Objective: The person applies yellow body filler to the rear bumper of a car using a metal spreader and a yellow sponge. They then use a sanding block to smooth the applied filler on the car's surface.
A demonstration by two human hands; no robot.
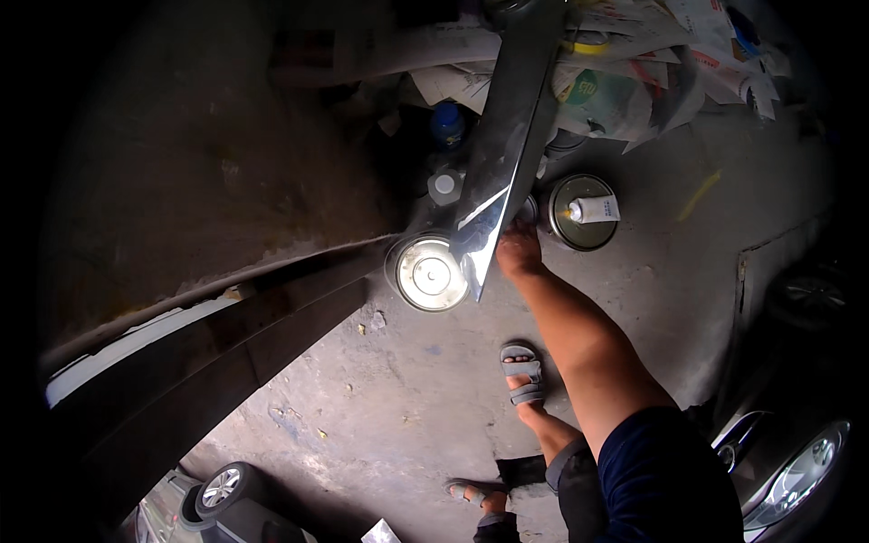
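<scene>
From the lower right, my right arm reaches up, and my right hand [519, 251] is beside the lower part of a long, glossy dark panel [511, 136]. Its fingers look curled in the shadow, next to the rim of a small grey can [529, 209]; whatever they grip is hidden. Right of the hand stands a large round tin [563, 233], with a white tube [597, 209] with a yellowish tip lying on its lid. Left of the panel's lower tip is a brightly lit round tin [429, 274]. My left hand does not show.
A blue-lidded container [447, 125] and a small pale-topped container [444, 185] stand left of the panel. Crumpled paper and plastic sheeting [615, 100] lie behind. A dark ledge [272, 317] runs along the left. Cars show at lower left [222, 489] and lower right [810, 471].
</scene>
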